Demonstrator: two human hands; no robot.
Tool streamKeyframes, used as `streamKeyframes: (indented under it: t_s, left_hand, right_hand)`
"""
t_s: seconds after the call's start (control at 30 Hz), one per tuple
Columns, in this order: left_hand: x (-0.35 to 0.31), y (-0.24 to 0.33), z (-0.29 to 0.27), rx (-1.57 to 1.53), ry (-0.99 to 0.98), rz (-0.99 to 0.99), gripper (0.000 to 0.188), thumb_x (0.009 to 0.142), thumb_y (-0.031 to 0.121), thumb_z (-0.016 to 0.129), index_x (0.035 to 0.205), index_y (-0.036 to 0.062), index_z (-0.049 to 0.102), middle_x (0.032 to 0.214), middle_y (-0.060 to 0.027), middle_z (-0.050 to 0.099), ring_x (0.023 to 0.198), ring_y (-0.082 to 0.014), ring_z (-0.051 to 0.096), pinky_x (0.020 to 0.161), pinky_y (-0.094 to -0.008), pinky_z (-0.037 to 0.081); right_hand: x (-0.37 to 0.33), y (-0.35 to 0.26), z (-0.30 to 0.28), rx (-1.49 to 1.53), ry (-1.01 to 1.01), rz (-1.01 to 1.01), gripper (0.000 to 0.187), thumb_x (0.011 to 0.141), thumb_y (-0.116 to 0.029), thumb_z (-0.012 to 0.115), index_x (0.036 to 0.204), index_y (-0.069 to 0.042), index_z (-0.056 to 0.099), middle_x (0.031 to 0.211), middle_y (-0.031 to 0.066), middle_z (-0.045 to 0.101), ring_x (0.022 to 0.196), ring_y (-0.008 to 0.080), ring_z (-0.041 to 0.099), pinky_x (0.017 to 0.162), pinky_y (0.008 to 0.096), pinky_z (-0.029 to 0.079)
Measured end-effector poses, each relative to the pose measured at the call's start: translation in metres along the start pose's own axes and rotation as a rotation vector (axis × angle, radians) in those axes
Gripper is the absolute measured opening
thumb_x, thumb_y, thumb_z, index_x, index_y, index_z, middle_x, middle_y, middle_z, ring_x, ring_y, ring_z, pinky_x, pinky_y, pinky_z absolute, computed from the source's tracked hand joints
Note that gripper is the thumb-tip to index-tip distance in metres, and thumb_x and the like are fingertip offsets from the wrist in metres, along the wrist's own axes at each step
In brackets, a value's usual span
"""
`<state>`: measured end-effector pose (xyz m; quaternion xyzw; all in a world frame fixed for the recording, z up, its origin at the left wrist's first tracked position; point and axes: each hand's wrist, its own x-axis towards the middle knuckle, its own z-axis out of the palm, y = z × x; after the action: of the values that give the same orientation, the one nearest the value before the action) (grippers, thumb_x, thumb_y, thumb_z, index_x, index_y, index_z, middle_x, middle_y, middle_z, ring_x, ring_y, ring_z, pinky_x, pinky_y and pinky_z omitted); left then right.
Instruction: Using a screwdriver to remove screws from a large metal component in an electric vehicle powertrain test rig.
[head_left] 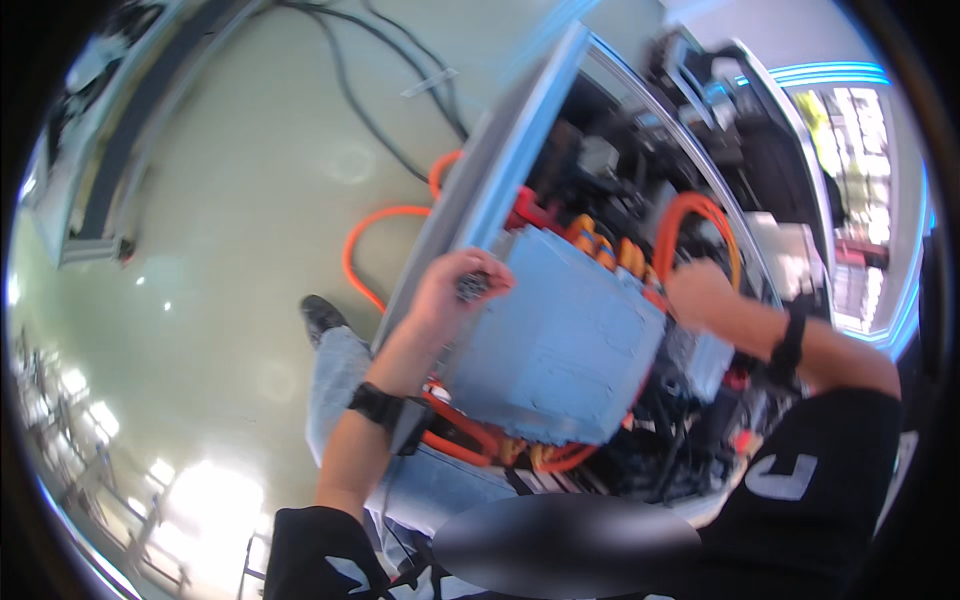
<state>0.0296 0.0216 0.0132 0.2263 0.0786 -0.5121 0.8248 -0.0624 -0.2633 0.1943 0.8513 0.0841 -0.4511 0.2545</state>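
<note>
A large pale blue-grey metal housing lies in front of me, with orange connectors along its far right edge. My left hand is over its left edge, fingers curled around a small clump of dark metal pieces that are too small to name. On the housing's right side, my right hand is closed beside a looped orange cable. Blur and the angle hide its fingertips, so whatever it grips does not show. Each wrist has a black band, the left one carrying a small dark block.
A silver metal frame runs round the machinery. Dark components fill the space behind the housing. Orange cable loops out over the pale floor, where black cables also lie. Another metal frame stands at far left.
</note>
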Motion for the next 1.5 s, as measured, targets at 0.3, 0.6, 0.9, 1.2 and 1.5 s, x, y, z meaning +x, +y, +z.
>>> streamKeyframes:
  t_s: [0.3, 0.6, 0.9, 1.2, 1.5]
  left_hand:
    - [-0.013, -0.019, -0.011, -0.072, 0.019, 0.02, 0.015, 0.083, 0.014, 0.054, 0.084, 0.0009, 0.061, 0.085, -0.0121, 0.065, 0.083, -0.0205, 0.063, 0.078, -0.0347, 0.053]
    - [0.004, -0.01, -0.022, -0.172, -0.104, 0.095, 0.018, 0.088, 0.021, 0.049, 0.085, 0.0053, 0.056, 0.092, -0.0106, 0.064, 0.087, -0.0194, 0.063, 0.08, -0.0328, 0.054]
    - [0.026, -0.024, -0.012, -0.15, -0.08, 0.02, 0.017, 0.088, 0.017, 0.043, 0.085, 0.0035, 0.052, 0.092, -0.0125, 0.062, 0.089, -0.0214, 0.062, 0.08, -0.0323, 0.053]
    - [0.033, -0.026, -0.019, -0.077, -0.116, 0.013, 0.017, 0.089, 0.016, 0.042, 0.085, 0.0025, 0.052, 0.092, -0.0134, 0.062, 0.089, -0.0217, 0.062, 0.081, -0.033, 0.053]
    - [0.029, -0.026, -0.012, -0.062, -0.103, 0.003, 0.019, 0.089, 0.017, 0.042, 0.087, 0.0013, 0.053, 0.092, -0.0141, 0.062, 0.091, -0.0221, 0.061, 0.082, -0.0349, 0.052]
  right_hand:
    - [-0.015, 0.022, 0.123, 0.273, 0.143, 0.23, 0.045, 0.07, -0.035, 0.068, 0.103, -0.006, 0.065, 0.074, 0.0125, 0.067, 0.063, 0.0318, 0.064, 0.058, 0.0401, 0.052]
    - [-0.072, -0.021, -0.014, 2.05, 0.219, 0.653, 0.064, 0.081, -0.004, 0.065, 0.131, -0.01, 0.026, 0.076, 0.008, 0.058, 0.064, 0.0155, 0.058, 0.051, 0.0242, 0.045]
    - [-0.057, 0.026, 0.013, 2.213, -0.087, 0.546, 0.01, 0.086, -0.007, 0.062, 0.087, 0.003, 0.061, 0.079, 0.01, 0.063, 0.061, 0.0123, 0.053, 0.052, 0.0223, 0.041]
    - [-0.049, 0.035, -0.006, 2.04, -0.281, 0.472, 0.014, 0.088, -0.013, 0.061, 0.09, 0.001, 0.063, 0.079, 0.0093, 0.063, 0.058, 0.0096, 0.051, 0.049, 0.0219, 0.038]
    - [-0.036, 0.035, 0.017, 1.753, -0.494, 0.54, 0.015, 0.089, -0.025, 0.06, 0.089, -0.01, 0.064, 0.074, -0.0017, 0.058, 0.06, 0.0082, 0.049, 0.052, 0.0223, 0.036]
